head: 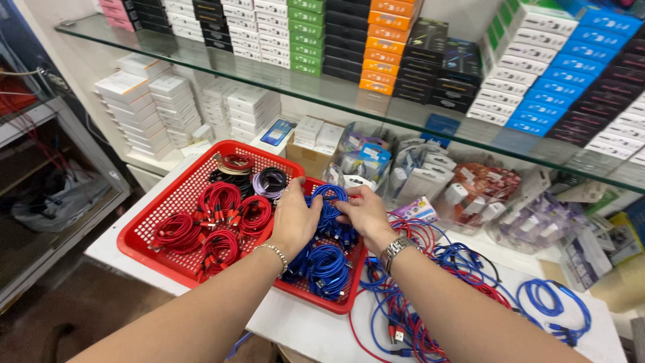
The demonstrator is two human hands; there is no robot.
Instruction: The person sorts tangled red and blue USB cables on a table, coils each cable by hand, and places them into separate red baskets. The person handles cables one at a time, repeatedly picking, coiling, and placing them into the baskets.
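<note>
At the left of the frame a red basket (pixel 144 232) is sitting on the white bench (pixel 295 326), holding coiled red cables (pixel 211 225) on its left side and coiled blue cables (pixel 326 262) on its right. In the middle, the left hand (pixel 294 216) and the right hand (pixel 364 212) are both closing their fingers around one blue cable coil (pixel 329 202) above the basket's right part. To the right, loose blue and red cables (pixel 430 296) are lying tangled on the bench, with bagged goods (pixel 470 195) under a glass shelf (pixel 376 101).
</note>
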